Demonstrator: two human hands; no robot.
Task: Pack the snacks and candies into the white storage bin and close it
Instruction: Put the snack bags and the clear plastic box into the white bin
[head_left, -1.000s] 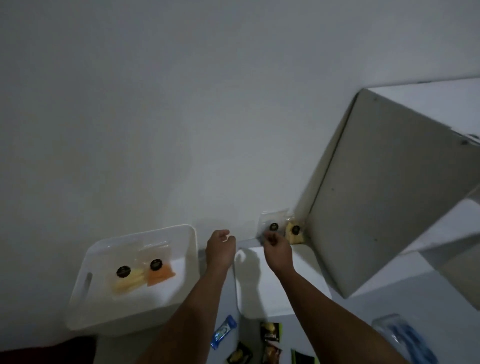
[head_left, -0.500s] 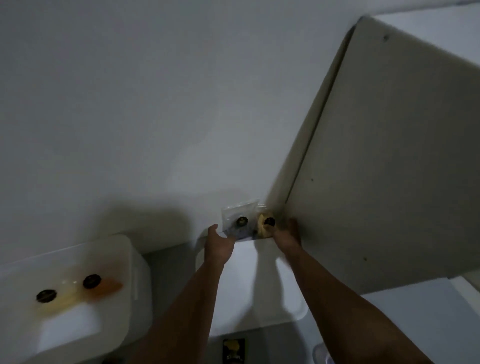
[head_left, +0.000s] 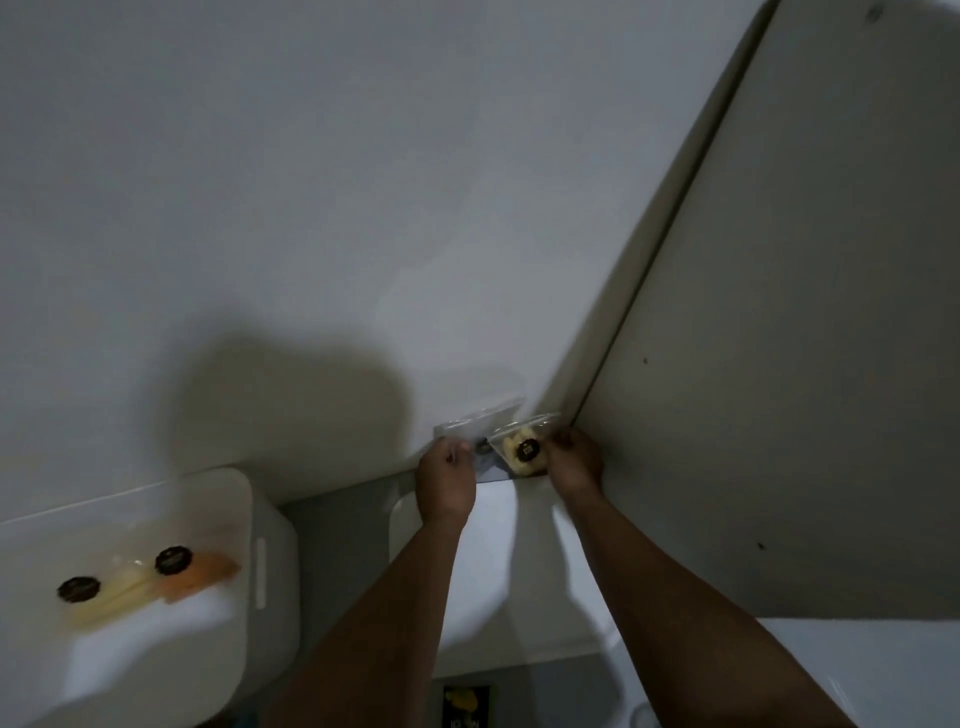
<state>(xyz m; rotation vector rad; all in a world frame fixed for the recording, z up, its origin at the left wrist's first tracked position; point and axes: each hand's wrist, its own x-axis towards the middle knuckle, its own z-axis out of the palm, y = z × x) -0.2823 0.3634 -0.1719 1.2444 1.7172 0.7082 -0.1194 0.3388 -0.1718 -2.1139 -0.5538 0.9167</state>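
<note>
Both gripping: left hand (head_left: 447, 480) is pinching a clear snack pouch (head_left: 475, 423), right hand (head_left: 574, 462) is grasping a yellow snack pouch (head_left: 522, 451) against the wall (head_left: 311, 208).

white bin (head_left: 249, 519), yellow snack pack (head_left: 522, 451), orange snack pack (head_left: 208, 566)

No text can be read with certainty. Round black labels sit on the clear snack packs in the white storage bin (head_left: 156, 597) and on the pack with yellow candy (head_left: 524, 451), their print too small to read. The dark packet (head_left: 466, 705) at the bottom edge carries blurred pale letters.
</note>
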